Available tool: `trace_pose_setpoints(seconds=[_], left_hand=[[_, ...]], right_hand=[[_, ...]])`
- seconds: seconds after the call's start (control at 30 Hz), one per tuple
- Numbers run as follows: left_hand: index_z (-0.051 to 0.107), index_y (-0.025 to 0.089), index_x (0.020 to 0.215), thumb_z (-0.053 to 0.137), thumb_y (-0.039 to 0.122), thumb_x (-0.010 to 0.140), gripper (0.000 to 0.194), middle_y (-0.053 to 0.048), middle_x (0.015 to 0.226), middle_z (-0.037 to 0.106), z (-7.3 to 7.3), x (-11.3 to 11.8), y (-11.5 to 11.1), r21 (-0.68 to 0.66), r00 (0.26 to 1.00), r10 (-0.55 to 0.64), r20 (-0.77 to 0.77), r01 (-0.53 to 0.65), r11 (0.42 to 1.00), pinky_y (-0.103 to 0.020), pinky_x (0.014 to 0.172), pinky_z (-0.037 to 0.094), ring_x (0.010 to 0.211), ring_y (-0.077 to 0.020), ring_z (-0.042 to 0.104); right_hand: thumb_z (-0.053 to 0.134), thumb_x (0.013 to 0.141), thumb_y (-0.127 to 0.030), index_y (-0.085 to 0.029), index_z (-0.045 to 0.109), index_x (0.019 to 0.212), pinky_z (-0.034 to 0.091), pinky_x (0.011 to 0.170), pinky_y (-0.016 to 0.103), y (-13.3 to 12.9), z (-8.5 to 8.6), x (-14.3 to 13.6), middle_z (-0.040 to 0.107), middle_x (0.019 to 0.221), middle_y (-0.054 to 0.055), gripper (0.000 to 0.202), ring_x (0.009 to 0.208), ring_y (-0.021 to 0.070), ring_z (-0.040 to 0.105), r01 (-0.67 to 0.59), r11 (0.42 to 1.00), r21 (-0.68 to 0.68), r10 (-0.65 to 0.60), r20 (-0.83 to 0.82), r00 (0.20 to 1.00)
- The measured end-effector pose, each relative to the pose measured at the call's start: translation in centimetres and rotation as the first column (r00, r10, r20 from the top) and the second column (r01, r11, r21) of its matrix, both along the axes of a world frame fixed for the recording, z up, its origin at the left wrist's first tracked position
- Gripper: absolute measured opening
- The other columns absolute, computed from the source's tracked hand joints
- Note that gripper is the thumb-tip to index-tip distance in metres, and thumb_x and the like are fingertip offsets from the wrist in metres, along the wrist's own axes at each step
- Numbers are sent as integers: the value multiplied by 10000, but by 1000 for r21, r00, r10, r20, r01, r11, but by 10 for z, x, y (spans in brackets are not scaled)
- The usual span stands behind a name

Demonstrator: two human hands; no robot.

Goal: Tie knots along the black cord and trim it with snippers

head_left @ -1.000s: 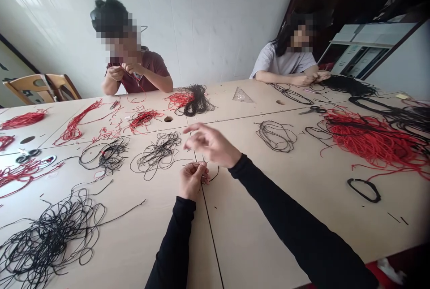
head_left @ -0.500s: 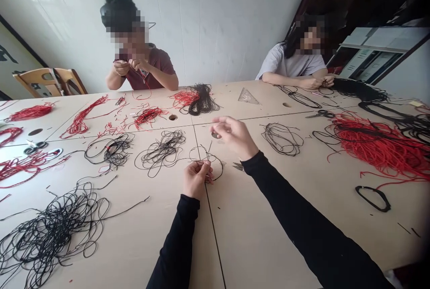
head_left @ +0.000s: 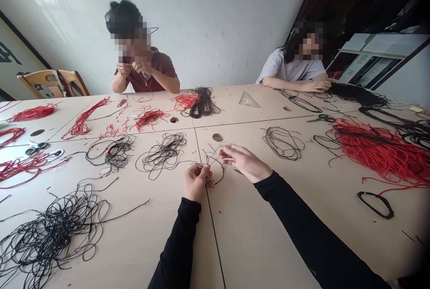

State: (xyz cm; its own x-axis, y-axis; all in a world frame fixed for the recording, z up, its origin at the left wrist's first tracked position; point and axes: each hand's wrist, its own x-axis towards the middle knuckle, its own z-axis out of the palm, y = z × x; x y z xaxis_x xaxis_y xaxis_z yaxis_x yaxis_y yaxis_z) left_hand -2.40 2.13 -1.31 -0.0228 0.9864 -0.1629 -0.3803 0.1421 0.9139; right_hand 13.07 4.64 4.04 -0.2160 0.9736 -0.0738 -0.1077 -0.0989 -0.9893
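Observation:
Pinched between the thumb and fingers of my left hand (head_left: 197,180) is a thin black cord (head_left: 222,169), which curves in a loop to the right of the fingertips. My right hand (head_left: 244,161) is just right of it, palm turned toward the left hand, its fingers bent and close together near the cord's upper end. Whether the right fingertips grip a cord end is too small to tell. A small bundle of black cord (head_left: 164,154) lies left of my left hand, and a coiled one (head_left: 284,142) lies beyond my right hand.
On the table (head_left: 144,244) are a big black cord tangle (head_left: 60,230), a red cord pile (head_left: 379,150), scissors (head_left: 321,118), a clear triangle ruler (head_left: 249,100) and a black ring (head_left: 375,204). Two people sit opposite, one in maroon (head_left: 164,71), one in pale grey (head_left: 275,66), handling cords.
My right hand has moved down and to the right, beside the cord loop, uncovering the table hole. My left hand keeps its pinch. The view has shifted slightly.

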Motion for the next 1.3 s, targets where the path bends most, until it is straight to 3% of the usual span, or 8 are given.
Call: trace_pose_setpoints(seconds=[0.1, 0.23, 0.4, 0.53, 0.6, 0.8, 1.0, 1.3], left_hand=[[546, 132, 699, 743, 400, 627, 340, 3, 561, 557, 0, 0, 0, 2, 1000, 6, 3, -6, 1000, -220, 354, 433, 414, -100, 518], [547, 132, 696, 743, 402, 628, 341, 2, 561, 559, 1, 1, 0, -7, 1000, 2, -9, -2, 1000, -229, 350, 438, 414, -102, 516], [557, 134, 675, 754, 429, 614, 360, 0, 549, 558, 1, 1, -1, 8, 998, -25, -55, 25, 1000, -234, 349, 437, 412, -105, 514], [563, 131, 676, 756, 437, 616, 366, -1, 547, 565, 1, 1, -3, 41, 996, -45, -72, 48, 998, -236, 356, 436, 410, -110, 526], [567, 129, 687, 757, 441, 614, 372, 0, 556, 570, 1, 1, -3, 36, 998, -43, -48, 45, 998, -244, 364, 448, 411, -111, 529], [570, 125, 714, 764, 456, 599, 401, 0, 565, 575, -3, 2, 1, 2, 1000, -16, 23, 16, 1000, -258, 392, 480, 431, -114, 542], [579, 121, 735, 764, 448, 610, 397, -6, 578, 590, -3, 1, 1, 13, 999, -42, 13, 42, 999, -252, 403, 487, 440, -115, 555], [591, 112, 752, 756, 419, 638, 367, 1, 599, 589, -3, -1, 0, 33, 998, -55, -34, 56, 998, -252, 431, 489, 457, -111, 561]], right_hand=[[618, 785, -355, -203, 509, 685, 522, 786, 355, 6, 7, 11, 615, 713, 25, 212, 716, 168, 605, 118, 986, -121, -150, -311, 938], [558, 818, -219, -203, 543, 749, 538, 766, 331, 31, 23, 28, 605, 722, 20, 72, 690, 149, 601, 375, 919, -124, -394, -317, 863], [459, 844, -141, -201, 566, 880, 512, 698, 276, 52, 61, -10, 624, 765, 16, 128, 704, 128, 593, 520, 775, 358, -503, -147, 852], [556, 816, -190, -226, 600, 1009, 492, 696, 283, 44, 72, -58, 654, 708, -13, 201, 673, 138, 598, -267, 820, 507, 92, 343, 935], [642, 751, -181, -262, 603, 1054, 479, 720, 289, 37, 64, -64, 667, 699, -28, 316, 683, 156, 614, -363, 804, 471, 122, 467, 876], [487, 855, -249, -194, 598, 973, 468, 724, 306, 10, 14, -29, 672, 838, 48, 171, 739, 173, 620, -83, 843, 532, -278, 561, 780], [529, 843, -331, -198, 594, 908, 460, 727, 301, -17, -25, -23, 658, 841, 37, 162, 778, 174, 595, 0, 910, 414, -243, 534, 810], [499, 868, -357, -186, 560, 827, 416, 654, 265, -22, -28, -25, 593, 791, 21, 186, 678, 141, 500, -18, 915, 404, -186, 460, 868]])
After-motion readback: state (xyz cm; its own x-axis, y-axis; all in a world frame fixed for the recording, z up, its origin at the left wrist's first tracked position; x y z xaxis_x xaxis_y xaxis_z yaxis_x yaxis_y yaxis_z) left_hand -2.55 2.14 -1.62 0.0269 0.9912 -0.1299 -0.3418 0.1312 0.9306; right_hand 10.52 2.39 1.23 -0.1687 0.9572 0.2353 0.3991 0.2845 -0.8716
